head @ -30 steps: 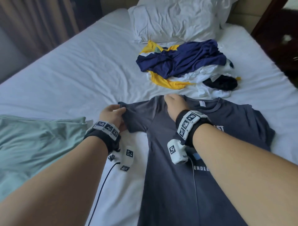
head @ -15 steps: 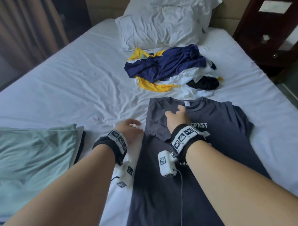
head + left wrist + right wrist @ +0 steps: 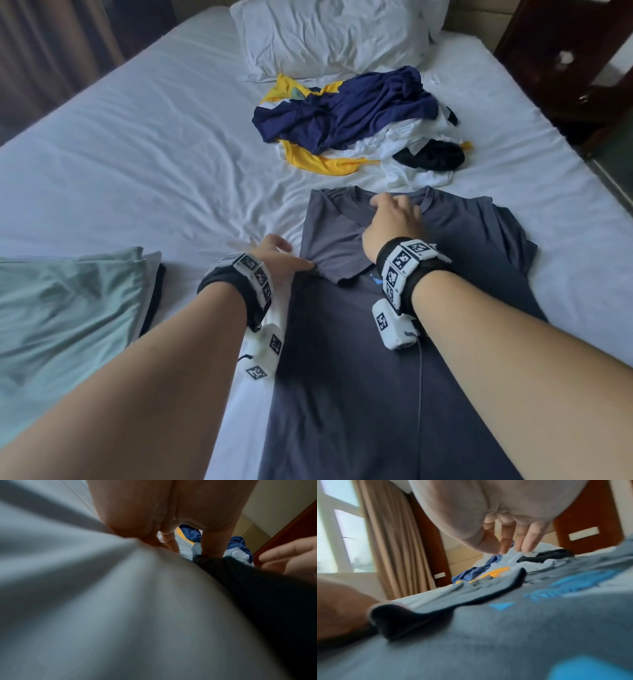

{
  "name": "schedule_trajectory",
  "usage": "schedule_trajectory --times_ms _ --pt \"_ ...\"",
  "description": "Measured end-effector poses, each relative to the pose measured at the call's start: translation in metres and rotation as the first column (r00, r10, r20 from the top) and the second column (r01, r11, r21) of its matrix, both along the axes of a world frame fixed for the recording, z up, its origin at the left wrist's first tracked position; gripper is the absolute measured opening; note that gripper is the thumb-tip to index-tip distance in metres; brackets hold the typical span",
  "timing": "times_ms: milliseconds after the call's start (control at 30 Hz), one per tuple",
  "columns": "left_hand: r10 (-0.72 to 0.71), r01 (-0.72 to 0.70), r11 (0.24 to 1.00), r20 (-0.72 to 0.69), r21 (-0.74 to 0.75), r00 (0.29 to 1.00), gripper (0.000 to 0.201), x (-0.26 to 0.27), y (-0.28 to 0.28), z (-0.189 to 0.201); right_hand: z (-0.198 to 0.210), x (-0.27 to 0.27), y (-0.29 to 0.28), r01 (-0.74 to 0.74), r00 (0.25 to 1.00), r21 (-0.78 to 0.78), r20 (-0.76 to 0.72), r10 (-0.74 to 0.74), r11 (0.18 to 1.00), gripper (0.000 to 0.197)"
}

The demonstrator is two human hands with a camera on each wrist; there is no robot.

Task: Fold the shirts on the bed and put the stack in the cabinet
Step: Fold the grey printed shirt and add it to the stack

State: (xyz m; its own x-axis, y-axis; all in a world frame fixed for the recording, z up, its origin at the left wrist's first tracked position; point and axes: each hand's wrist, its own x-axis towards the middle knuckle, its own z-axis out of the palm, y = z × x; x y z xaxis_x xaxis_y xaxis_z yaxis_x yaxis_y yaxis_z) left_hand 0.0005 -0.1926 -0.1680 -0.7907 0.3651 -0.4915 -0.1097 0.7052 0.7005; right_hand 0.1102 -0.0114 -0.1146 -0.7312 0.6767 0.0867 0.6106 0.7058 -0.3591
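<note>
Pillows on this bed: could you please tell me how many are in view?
1. The white pillow lies at the head of the bed, just behind the pile of unfolded shirts. A second may be hidden behind it, beyond the frame's top edge.

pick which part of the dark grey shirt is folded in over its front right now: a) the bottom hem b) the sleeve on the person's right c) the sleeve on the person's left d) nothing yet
c: on the dark grey shirt the left sleeve lies flat across the chest, the left hand at its edge, while the right sleeve is spread out on the sheet.
</note>
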Motion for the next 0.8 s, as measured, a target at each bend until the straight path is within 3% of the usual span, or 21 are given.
schedule_trajectory --times_ms 33,100,167,233,300,400,500,800 --pt "-0.001 0.001 1.000 0.003 0.000 1.000 0.062 0.000 0.000 0.000 0.002 -0.003 -0.003 -0.096 0.994 -0.017 0.048 0.096 0.995 0.039" --pt "-0.003 0.003 1.000 0.014 -0.005 1.000 0.063 -0.002 0.000 -0.001 0.001 -0.008 -0.013 -0.222 0.934 -0.010 0.285 0.215 0.975 0.030" --pt "-0.017 0.017 1.000 0.021 -0.002 1.000 0.063 -0.002 -0.003 0.001 -0.001 -0.010 -0.014 -0.207 0.876 0.082 0.459 0.147 0.975 0.032" --pt "-0.024 0.024 1.000 0.044 0.006 0.999 0.065 -0.002 -0.006 0.002 0.001 -0.013 -0.009 -0.182 0.887 0.150 0.451 0.097 0.972 0.033" --pt "-0.039 0.038 0.999 0.083 0.015 0.996 0.068 -0.004 -0.008 0.003 0.003 -0.024 -0.007 -0.243 0.897 0.084 0.399 0.190 0.966 0.039" --pt "-0.083 0.084 0.996 0.124 -0.003 0.989 0.081 -0.008 -0.010 0.003 -0.001 -0.053 -0.017 -0.388 0.795 -0.090 0.471 0.382 0.917 0.057" --pt "-0.117 0.121 0.992 0.119 -0.029 0.986 0.084 -0.011 -0.011 0.000 -0.018 -0.074 -0.032 -0.438 0.725 -0.143 0.528 0.443 0.887 0.064" --pt "-0.043 0.030 0.997 0.178 0.072 0.983 0.083 -0.008 -0.012 -0.004 -0.037 -0.088 -0.040 -0.467 0.732 -0.169 0.476 0.487 0.868 0.074"
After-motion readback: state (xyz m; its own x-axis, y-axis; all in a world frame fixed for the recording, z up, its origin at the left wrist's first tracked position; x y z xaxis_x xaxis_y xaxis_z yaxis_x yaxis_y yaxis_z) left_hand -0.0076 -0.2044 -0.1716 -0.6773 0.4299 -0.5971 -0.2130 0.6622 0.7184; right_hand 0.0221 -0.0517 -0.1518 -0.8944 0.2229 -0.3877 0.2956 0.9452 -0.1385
